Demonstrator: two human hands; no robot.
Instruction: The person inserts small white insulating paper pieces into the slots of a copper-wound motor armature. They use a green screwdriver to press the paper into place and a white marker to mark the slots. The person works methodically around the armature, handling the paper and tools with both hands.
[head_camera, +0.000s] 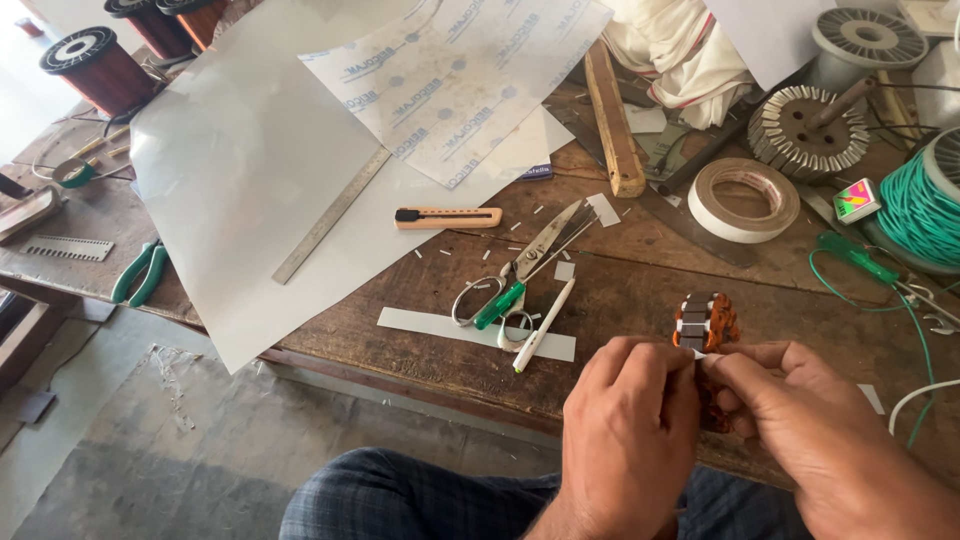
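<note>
**Both hands pinch a small wound core at the lower right**

We see our two hands meeting in the lower right of the frame, above the front edge of the wooden desk (640, 290). The left hand (628, 430) is curled, fingers closed toward the thumb, its fingertips touching a small orange-and-grey wound core (705, 322). The right hand (800, 420) comes in from the lower right corner, its thumb and forefinger pinched together on the same core and on a small white sliver at its lower edge. The core sits just above and between the two sets of fingertips, half hidden by them; we cannot tell whether it rests on the desk or is lifted clear.

Just left of the hands, near the centre of the frame, lie a white pen (543, 325), a pair of scissors (520, 265) with a green-handled tool across them, and a white paper strip (430, 325). Further up sits a beige utility knife (447, 217), with a steel ruler (330, 215) on a large grey sheet (240, 170) to its left. A roll of tape (743, 199) lies above the hands, a spool of green wire (920, 205) at the right edge, and green pliers (140, 272) at the left edge.
</note>
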